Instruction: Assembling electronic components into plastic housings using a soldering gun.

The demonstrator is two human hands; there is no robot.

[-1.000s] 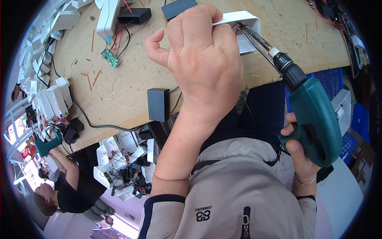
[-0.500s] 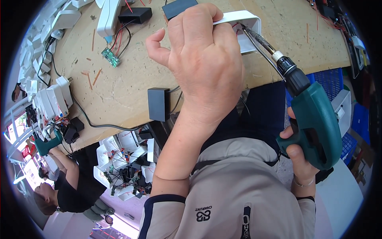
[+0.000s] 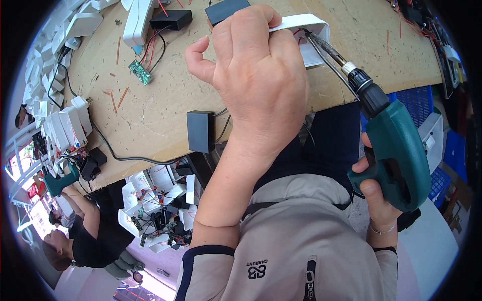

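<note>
Over the last second the green soldering gun (image 3: 404, 155) had shifted slightly right and nearer in the closed right hand (image 3: 375, 193), yet its tip stayed inside the white housing (image 3: 312, 59) near a red wire (image 3: 297, 31), so the work seemed to be holding at one spot. The left hand (image 3: 261, 70) stayed curled on the housing's left side, little finger sticking out, grip partly hidden, over the counter (image 3: 155, 110), farther than an upright-looking black box (image 3: 200, 131).
</note>
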